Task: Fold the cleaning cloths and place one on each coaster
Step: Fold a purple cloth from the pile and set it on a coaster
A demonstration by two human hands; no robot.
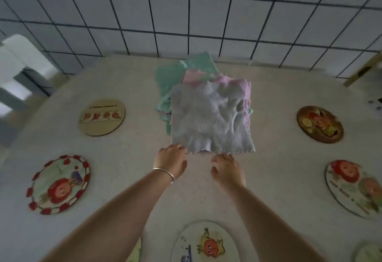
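- My left hand, a bangle on its wrist, has its fingertips at the near left corner of the grey cloth; whether they pinch it I cannot tell.
- My right hand hovers just short of the cloth's near edge, fingers loosely spread, holding nothing.
- The grey cloth lies unfolded on top of a pile of pink and green cloths, just beyond both hands.
- Round coasters ring the table, all well apart from the pile.
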